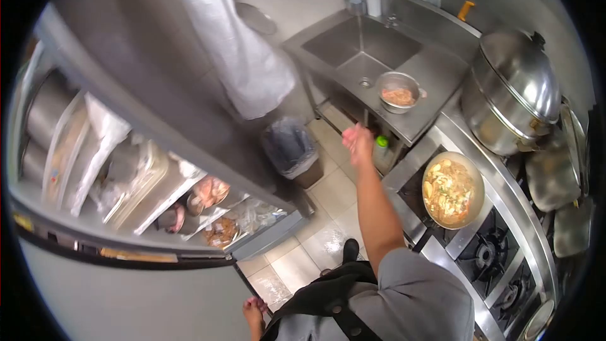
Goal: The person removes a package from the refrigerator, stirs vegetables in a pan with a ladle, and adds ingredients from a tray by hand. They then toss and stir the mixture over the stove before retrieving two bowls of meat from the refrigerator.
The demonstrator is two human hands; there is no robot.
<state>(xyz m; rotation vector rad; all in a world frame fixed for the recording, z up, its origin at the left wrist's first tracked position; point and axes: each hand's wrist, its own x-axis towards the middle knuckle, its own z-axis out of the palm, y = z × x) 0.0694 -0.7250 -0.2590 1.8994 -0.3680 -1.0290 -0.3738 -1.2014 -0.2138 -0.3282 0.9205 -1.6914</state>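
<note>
My right hand point(358, 142) is stretched out at arm's length over the floor, between the edge of the open fridge door point(189, 126) and the steel counter. It is blurred and holds nothing that I can see. A green-capped bottle point(380, 146) stands just right of it under the counter. My left hand point(254, 316) hangs low at the bottom of the view beside my dark apron point(328, 297), close to the fridge's lower edge. Its fingers are partly cut off.
Fridge shelves point(126, 183) hold several bagged foods and trays. A lined bin point(290, 148) stands on the tiled floor. Water runs into the sink point(361, 50). A metal bowl of food point(398, 91), a pan of food point(449, 191) on the stove and a large lidded pot point(511, 88) are at right.
</note>
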